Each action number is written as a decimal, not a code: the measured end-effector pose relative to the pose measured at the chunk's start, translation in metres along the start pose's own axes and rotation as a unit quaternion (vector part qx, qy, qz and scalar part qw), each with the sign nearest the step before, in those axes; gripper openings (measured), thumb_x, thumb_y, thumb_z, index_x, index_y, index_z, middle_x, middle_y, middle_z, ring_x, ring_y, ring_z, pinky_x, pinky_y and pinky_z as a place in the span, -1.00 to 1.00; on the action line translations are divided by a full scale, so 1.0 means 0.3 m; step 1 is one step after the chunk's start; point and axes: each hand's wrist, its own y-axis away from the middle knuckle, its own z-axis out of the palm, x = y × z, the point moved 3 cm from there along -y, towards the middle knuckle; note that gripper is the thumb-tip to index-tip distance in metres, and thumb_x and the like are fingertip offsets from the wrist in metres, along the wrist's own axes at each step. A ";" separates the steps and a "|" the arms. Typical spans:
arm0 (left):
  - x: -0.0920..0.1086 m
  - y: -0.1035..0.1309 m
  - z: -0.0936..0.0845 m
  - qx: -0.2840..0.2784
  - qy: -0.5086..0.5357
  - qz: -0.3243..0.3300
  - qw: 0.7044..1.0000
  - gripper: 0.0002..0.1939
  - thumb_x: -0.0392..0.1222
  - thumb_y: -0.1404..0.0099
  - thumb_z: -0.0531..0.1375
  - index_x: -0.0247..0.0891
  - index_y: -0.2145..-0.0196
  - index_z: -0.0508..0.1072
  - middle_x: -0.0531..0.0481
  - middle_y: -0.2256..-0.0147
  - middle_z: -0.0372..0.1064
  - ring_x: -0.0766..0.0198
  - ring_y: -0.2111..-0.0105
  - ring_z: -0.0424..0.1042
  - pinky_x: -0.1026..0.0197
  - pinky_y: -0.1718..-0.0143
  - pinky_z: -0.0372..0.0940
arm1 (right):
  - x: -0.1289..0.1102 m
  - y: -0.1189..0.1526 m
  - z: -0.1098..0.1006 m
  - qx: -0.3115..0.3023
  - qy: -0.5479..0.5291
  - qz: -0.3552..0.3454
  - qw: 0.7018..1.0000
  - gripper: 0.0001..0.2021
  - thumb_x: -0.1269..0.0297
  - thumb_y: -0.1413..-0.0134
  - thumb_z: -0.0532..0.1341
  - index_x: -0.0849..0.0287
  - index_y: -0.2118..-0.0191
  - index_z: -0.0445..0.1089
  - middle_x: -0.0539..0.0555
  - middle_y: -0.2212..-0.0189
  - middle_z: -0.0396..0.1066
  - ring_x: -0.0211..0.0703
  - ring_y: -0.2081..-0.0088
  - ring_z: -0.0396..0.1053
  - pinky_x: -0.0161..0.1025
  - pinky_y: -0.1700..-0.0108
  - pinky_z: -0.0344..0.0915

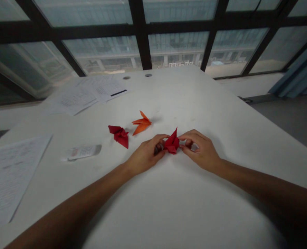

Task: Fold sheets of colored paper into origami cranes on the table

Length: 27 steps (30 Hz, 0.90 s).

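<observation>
Between my two hands, a folded red paper piece (172,142) with one pointed tip sticking up rests at the middle of the white table. My left hand (147,154) pinches its left side between thumb and fingers. From the right, my right hand (201,148) grips its edge with thumb and forefinger. A second red folded paper (120,136) lies to the left, beyond my left hand. Close behind that one sits an orange folded paper (142,123) with several pointed flaps.
A small white packet (84,152) lies left of the red paper. Printed sheets (86,93) spread over the back left of the table (189,90), and another sheet (13,173) is at the left edge. Dark-framed windows stand behind; a blue curtain (295,76) hangs at right.
</observation>
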 end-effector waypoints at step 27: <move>0.008 -0.009 -0.005 -0.027 0.038 0.013 0.999 -0.52 -0.28 -0.34 0.19 -0.16 -0.21 0.41 -0.04 0.06 0.56 0.29 0.29 0.50 0.25 0.21 0.41 | -0.018 -0.009 -0.032 -0.076 0.011 -0.059 0.995 -0.39 0.43 -0.07 0.26 -0.07 -0.26 0.28 0.03 0.15 0.55 -0.16 0.34 0.50 -0.11 0.09 0.47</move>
